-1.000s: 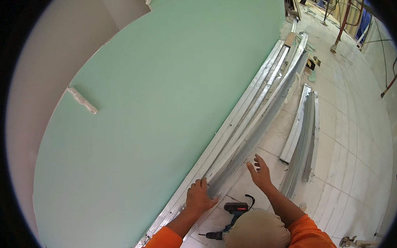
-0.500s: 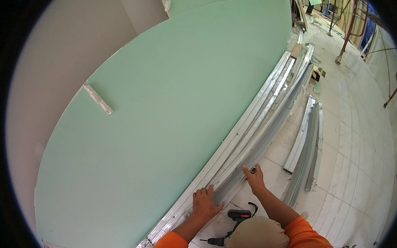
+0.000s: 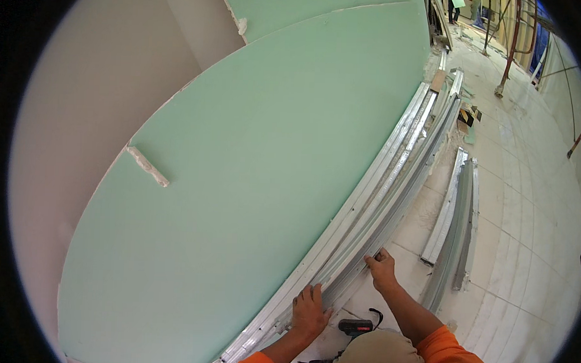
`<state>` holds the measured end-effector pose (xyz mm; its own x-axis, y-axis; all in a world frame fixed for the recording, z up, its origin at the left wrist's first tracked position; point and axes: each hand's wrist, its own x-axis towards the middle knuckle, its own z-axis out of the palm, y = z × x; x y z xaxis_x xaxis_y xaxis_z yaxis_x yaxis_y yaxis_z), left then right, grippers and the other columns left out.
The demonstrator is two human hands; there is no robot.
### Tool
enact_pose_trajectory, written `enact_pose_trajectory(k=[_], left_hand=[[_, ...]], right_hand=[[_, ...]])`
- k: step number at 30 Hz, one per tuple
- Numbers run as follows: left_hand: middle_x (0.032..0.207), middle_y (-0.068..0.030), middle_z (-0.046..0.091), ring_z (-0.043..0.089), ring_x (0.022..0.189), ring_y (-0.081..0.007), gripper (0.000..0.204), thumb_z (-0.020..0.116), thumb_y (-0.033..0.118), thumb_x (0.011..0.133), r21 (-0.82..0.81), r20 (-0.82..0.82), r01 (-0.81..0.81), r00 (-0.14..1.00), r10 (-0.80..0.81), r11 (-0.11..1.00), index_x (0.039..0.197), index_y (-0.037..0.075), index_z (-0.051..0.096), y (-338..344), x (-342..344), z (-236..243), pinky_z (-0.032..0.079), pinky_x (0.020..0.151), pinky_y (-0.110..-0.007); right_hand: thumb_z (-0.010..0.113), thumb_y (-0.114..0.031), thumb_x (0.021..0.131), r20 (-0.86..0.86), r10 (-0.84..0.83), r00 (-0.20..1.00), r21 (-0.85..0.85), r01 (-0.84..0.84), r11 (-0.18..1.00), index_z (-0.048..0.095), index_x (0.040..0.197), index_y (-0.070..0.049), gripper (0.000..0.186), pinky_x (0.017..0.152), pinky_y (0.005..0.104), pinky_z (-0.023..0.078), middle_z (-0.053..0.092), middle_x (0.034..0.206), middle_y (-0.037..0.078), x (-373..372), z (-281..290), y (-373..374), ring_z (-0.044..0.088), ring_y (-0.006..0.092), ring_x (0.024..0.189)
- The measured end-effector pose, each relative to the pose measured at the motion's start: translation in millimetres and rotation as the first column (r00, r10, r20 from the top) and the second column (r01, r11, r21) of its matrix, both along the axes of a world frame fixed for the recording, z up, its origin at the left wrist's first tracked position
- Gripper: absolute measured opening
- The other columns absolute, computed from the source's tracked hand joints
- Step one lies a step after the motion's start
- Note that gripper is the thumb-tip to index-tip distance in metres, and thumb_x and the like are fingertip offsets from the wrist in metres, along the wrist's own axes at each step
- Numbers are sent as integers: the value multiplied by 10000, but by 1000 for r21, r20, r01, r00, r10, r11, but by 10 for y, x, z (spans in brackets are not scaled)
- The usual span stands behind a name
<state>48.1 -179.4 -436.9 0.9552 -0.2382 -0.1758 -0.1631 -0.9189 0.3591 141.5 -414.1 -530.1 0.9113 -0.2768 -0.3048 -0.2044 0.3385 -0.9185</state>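
Observation:
Long metal studs lie bundled along the foot of a green board, and both my hands are on a grey metal stud [image 3: 402, 201] at the bundle's near right side. My left hand [image 3: 309, 313] wraps over its lower part, fingers on the far side and thumb on the near edge. Further up, my right hand [image 3: 382, 272] pinches the stud's right edge between thumb and fingers. Beside my knee, a black cordless drill [image 3: 356, 326] lies on the floor, partly hidden by the knee.
The large green plasterboard [image 3: 252, 180] fills the left, with a pale scrap strip [image 3: 149, 167] on it. Shorter metal channels [image 3: 454, 232] lie on the tiled floor [image 3: 510, 208] at right. Offcuts [image 3: 470, 116] and red-brown scaffold legs [image 3: 509, 61] stand further off; a person's legs show beyond.
The whole view has shifted slightly, so everything sits a little lower and to the right. My hands stay on the metal stud, with the right fingers closed on its edge.

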Motion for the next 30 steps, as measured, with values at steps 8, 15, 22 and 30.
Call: enact_pose_trajectory(k=[8, 15, 22, 30], left_hand=[[1376, -221, 477, 529, 1249, -406, 879, 874, 318, 802, 31, 17, 5, 1000, -6, 1000, 1487, 33, 402, -84, 10, -42, 450, 1039, -542], [1414, -227, 476, 491, 1295, -396, 842, 863, 404, 805, 59, 45, 99, 994, -102, 993, 1477, 81, 471, -72, -20, 18, 429, 1051, -557], [1429, -216, 489, 511, 1266, -396, 819, 848, 396, 817, -10, 99, 115, 989, -113, 993, 1488, 100, 484, -12, 71, 164, 430, 1045, -545], [1442, -252, 523, 516, 1308, -424, 806, 787, 448, 857, -150, 160, 86, 985, -61, 985, 1493, 53, 488, 241, 203, 420, 414, 1109, -533]], right_hand=[[787, -203, 878, -238, 91, 967, -647, -227, 728, 573, 1315, 121, 585, 1062, 437, 461, 609, 1335, 299, 6, 78, -329, 606, 381, 1219], [739, -371, 934, -115, -20, 993, -794, -79, 602, 451, 1471, 130, 789, 1226, 497, 302, 425, 1517, 376, -392, -98, -368, 397, 471, 1452], [635, -403, 1022, 42, 146, 988, -776, -60, 627, 282, 1592, 52, 810, 1252, 516, 222, 265, 1620, 365, -355, 109, -44, 268, 471, 1525], [615, -341, 1045, 106, 190, 976, -864, -5, 504, 278, 1617, 13, 753, 1269, 517, 163, 212, 1675, 311, -327, 160, 28, 223, 445, 1554]])
